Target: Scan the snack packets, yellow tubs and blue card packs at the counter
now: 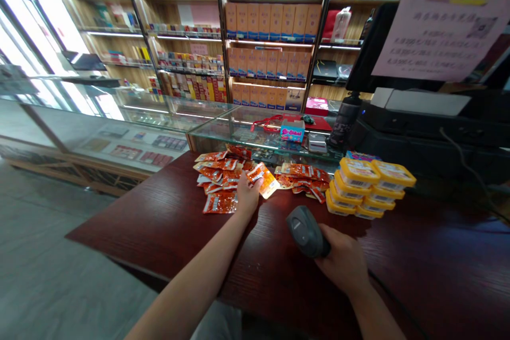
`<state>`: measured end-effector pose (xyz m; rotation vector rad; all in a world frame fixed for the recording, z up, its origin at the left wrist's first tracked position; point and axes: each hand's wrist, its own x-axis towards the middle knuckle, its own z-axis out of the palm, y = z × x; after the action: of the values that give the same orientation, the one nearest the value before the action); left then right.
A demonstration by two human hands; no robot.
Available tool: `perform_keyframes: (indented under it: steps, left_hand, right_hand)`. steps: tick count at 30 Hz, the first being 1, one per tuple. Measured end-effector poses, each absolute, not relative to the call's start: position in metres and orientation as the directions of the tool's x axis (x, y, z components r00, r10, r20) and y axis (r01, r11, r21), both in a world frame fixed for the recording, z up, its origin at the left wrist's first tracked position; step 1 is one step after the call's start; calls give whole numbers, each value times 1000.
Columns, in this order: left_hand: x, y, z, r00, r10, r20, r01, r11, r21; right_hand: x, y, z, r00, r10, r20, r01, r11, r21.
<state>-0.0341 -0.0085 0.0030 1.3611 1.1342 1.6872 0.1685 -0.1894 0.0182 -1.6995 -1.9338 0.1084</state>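
My left hand (247, 195) grips an orange snack packet (263, 179) by its edge, a little above the dark wooden counter (167, 223). Just left of that hand lies a loose pile of similar red-orange packets (217, 172). A second heap of packets (305, 175) rests to its right. My right hand (346, 259) is wrapped round the handle of a grey barcode scanner (306, 231), whose head points up and left toward the packets. Several yellow-lidded plastic tubs (360, 188) stand stacked beyond the scanner, at the right.
A glass display case (239, 122) borders the counter's far side, with a small blue-pink box (292, 130) on it. At right stand a monitor (372, 48) with a pink notice and a black tumbler (341, 121). The scanner's cable (392, 295) trails across the counter.
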Motion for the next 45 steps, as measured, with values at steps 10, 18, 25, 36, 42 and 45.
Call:
perform_keyframes:
  steps: [10, 18, 25, 36, 42, 45]
  left_hand:
    - [-35, -17, 7, -187, 892, 412, 145, -390, 909]
    - [-35, -21, 10, -142, 872, 468, 214, -434, 875]
    - [-34, -19, 8, -131, 880, 456, 100, -446, 889]
    - [-35, -21, 9, -116, 885, 450, 44, -448, 893]
    - [-34, -20, 9, -138, 910, 390, -128, -407, 904]
    - [-35, -20, 8, -150, 931, 332, -160, -354, 921]
  right_hand:
    - [164, -192, 23, -36, 929, 368, 886, 199, -418]
    - [165, -192, 24, -26, 922, 387, 876, 208, -436]
    - [165, -192, 24, -17, 921, 389, 886, 194, -421]
    - [165, -191, 21, -10, 913, 407, 906, 181, -383]
    - [169, -189, 17, 37, 914, 404, 953, 89, -289]
    - [170, -188, 17, 64, 903, 426, 957, 65, -282]
